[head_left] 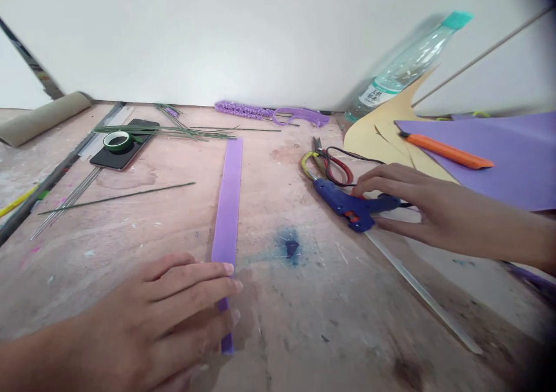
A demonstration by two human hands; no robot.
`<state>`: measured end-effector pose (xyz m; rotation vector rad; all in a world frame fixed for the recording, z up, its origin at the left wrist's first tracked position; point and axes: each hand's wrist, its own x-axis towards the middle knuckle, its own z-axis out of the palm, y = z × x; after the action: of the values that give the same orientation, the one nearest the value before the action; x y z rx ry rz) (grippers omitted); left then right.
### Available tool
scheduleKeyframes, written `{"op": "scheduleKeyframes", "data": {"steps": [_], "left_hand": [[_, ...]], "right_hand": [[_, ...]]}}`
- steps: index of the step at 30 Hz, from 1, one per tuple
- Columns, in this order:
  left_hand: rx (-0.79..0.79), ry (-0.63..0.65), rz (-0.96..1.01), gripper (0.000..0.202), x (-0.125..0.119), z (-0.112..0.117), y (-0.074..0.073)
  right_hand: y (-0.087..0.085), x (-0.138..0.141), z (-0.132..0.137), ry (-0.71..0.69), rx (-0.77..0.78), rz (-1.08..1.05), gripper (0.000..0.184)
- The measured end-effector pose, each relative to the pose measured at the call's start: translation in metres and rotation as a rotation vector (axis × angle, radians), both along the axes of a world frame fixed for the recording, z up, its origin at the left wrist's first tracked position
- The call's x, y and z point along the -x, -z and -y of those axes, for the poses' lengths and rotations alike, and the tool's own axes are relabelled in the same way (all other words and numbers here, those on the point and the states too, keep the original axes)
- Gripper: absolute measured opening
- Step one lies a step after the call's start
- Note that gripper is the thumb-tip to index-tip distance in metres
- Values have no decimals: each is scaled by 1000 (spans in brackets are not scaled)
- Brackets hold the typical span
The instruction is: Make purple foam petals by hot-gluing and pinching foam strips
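Observation:
A long purple strip (pixel 227 201), perhaps foam sheet, lies lengthwise on the worktable. Its near end passes under the bent fingers of my left hand (pixel 174 311), which hold it, and a narrow piece shows below them. The left thumb is hidden. To the right, my right hand (pixel 403 201) has its fingers and thumb closed around the handle of a blue hot glue gun (pixel 339 200). The gun lies on its side with a long translucent glue stick (pixel 423 290) sticking out of its back. Its nozzle points at the yellow and red handles of scissors (pixel 310 163).
At the left are a phone (pixel 113 156) with green tape (pixel 117 141) on it, wires (pixel 130 195) and a cardboard tube (pixel 47 117). A purple fuzzy stem (pixel 243 109) lies by the wall. A bottle (pixel 403 68), orange cutter (pixel 447 150) and purple sheet (pixel 512 160) are right.

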<state>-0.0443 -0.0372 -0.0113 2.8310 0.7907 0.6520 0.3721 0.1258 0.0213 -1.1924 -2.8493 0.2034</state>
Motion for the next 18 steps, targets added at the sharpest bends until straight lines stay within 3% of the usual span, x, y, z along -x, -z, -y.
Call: {"op": "scheduleKeyframes", "data": {"steps": [7,10,14,18], "left_hand": [[-43,-114,42,32,0,-5,18],[-85,-128,48,33,-1,-10,18],[-85,-118,-16,29,-4,-15,15],[-116,-101,27,30,-7,-16,21]], "right_hand": [[0,9,3,102,98,-35,34],[3,14,8,63,100,-88,29],[4,29,9,-14,69,-113,38],[5,54,2,-1,-15,-218,25]]}}
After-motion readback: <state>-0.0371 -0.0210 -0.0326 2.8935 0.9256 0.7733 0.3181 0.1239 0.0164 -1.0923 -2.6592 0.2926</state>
